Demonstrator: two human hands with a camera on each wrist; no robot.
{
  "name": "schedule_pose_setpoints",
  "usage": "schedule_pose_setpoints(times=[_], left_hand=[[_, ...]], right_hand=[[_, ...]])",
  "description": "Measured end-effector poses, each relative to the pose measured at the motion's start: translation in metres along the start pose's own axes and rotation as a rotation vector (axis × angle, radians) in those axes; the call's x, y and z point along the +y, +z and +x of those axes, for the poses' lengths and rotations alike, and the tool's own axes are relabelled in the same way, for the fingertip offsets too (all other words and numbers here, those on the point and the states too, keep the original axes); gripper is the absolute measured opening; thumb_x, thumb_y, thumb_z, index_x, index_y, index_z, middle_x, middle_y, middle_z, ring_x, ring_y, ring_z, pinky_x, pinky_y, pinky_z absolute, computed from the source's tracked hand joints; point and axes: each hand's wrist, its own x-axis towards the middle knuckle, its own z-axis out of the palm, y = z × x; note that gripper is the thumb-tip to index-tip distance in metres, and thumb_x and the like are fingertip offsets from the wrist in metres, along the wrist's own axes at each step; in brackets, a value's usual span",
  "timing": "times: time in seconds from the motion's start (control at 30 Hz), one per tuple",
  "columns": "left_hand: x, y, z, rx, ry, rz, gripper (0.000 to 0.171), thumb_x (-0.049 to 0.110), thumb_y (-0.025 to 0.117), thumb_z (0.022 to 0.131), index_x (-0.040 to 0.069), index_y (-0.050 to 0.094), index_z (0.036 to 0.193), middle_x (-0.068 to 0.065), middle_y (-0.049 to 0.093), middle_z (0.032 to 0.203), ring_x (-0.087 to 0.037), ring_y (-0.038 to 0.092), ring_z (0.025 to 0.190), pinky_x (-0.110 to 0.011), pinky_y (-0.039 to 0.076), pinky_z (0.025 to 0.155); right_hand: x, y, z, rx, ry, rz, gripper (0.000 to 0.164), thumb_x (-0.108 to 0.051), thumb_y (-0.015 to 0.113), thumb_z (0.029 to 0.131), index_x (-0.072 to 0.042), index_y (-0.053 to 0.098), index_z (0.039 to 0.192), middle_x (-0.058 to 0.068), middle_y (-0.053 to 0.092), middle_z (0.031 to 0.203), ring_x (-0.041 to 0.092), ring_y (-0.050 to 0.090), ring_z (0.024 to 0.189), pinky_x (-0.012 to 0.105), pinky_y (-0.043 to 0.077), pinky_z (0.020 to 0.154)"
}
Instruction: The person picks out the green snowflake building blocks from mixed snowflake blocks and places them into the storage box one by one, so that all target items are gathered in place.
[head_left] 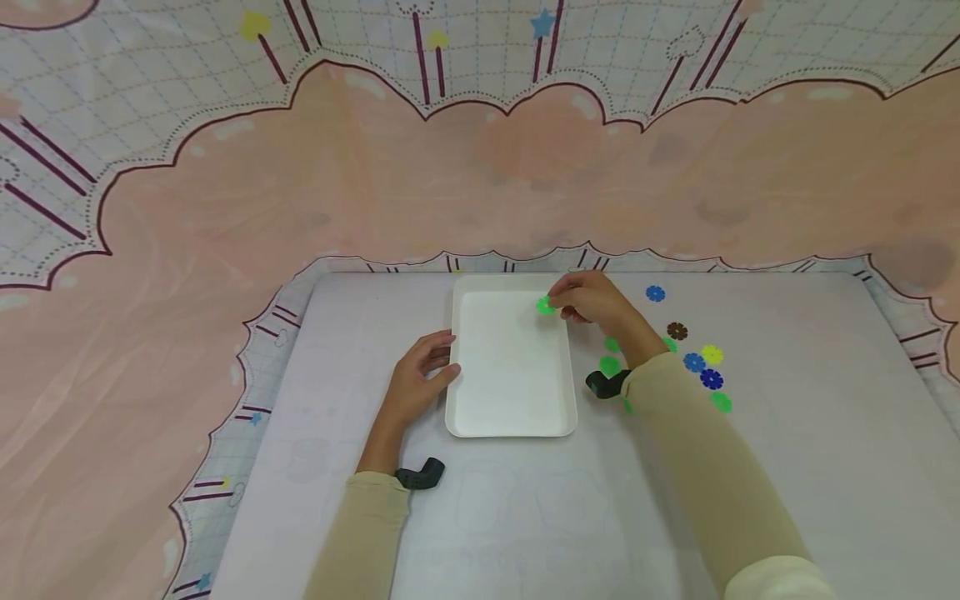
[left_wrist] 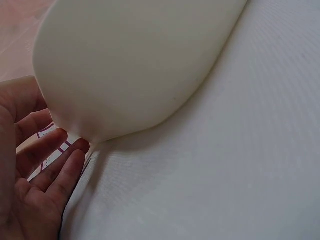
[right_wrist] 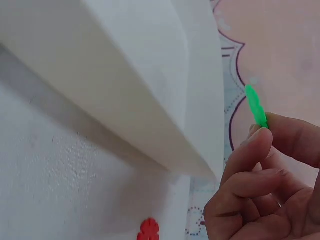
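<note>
A white rectangular tray lies on the table in the head view, its surface bare. My left hand rests against the tray's left side, fingertips touching the edge and thumb tip at the rim. In the left wrist view, the relaxed fingers of that hand meet the tray's outer wall. Over the tray's far right corner, my right hand pinches a green flower-shaped plastic disc between thumb and finger. The right wrist view shows this disc edge-on, above the tray's rim.
Right of the tray lie loose flower-shaped discs: several green ones, a brown one, a yellow one and blue ones. A red disc shows in the right wrist view. The right forearm partly covers some discs.
</note>
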Motion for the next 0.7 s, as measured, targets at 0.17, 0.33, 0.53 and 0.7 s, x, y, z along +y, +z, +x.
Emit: schedule_pose_setpoints(times=[0.17,0.33,0.53,0.7], left_hand=[[-0.001,0.000,0.000,0.001,-0.007,0.005,0.048,0.000,0.071,0.092,-0.009,0.055,0.137,-0.025,0.051,0.149,-0.044,0.057,0.130,-0.053,0.049,0.111],[-0.002,0.000,0.000,0.008,0.001,0.011,0.048,-0.001,0.071,0.092,-0.007,0.056,0.137,-0.025,0.052,0.149,-0.043,0.058,0.129,-0.053,0.049,0.110],[-0.004,0.000,0.001,0.007,-0.009,0.010,0.048,0.000,0.072,0.092,-0.007,0.056,0.138,-0.024,0.052,0.149,-0.042,0.058,0.130,-0.052,0.049,0.111],[-0.026,0.001,0.005,0.011,-0.003,0.013,0.050,0.000,0.071,0.092,-0.006,0.055,0.139,-0.022,0.051,0.150,-0.042,0.057,0.130,-0.051,0.049,0.111]], right_hand=[[-0.003,0.013,0.007,0.003,0.007,-0.007,0.020,-0.019,0.069,0.095,-0.006,0.069,0.110,0.006,0.065,0.098,0.023,0.062,0.082,0.026,0.048,0.066],[-0.008,0.024,0.011,-0.010,0.009,0.004,0.019,-0.019,0.069,0.095,-0.007,0.069,0.109,0.007,0.065,0.097,0.028,0.063,0.086,0.025,0.051,0.067],[-0.015,0.040,0.016,-0.026,0.022,0.037,0.017,-0.016,0.070,0.094,-0.006,0.069,0.108,0.009,0.066,0.093,0.026,0.062,0.081,0.021,0.048,0.060],[-0.017,0.052,0.021,-0.027,0.046,0.053,0.016,-0.014,0.071,0.094,-0.005,0.068,0.107,0.009,0.066,0.089,0.022,0.060,0.075,0.020,0.046,0.056]])
